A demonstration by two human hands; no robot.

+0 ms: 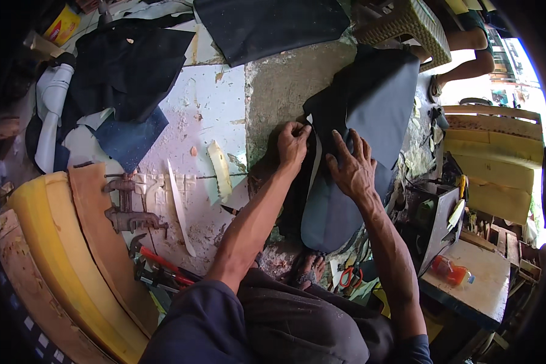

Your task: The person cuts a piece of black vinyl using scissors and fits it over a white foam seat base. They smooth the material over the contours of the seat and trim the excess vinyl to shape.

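Note:
A long piece of black sheet material (376, 103) with a rounded lower end lies on the floor in front of me, a thin pale edge running along its left side. My left hand (294, 142) pinches the left edge of it. My right hand (350, 164) rests on top of the same piece, fingers spread. To the left of my forearm a long white strip (179, 206) and a curved cream offcut (218, 167) lie on a white board (194, 109). A dark pointed tool (229, 209) is partly hidden behind my left forearm.
More black sheets (127, 73) lie above. Yellow foam (36, 230) and metal clamps (125, 212) are at left. A woven stool (400, 27), another person's legs (467, 60), stacked foam (488, 176), scissors (349, 278) and a small table (470, 282) are at right.

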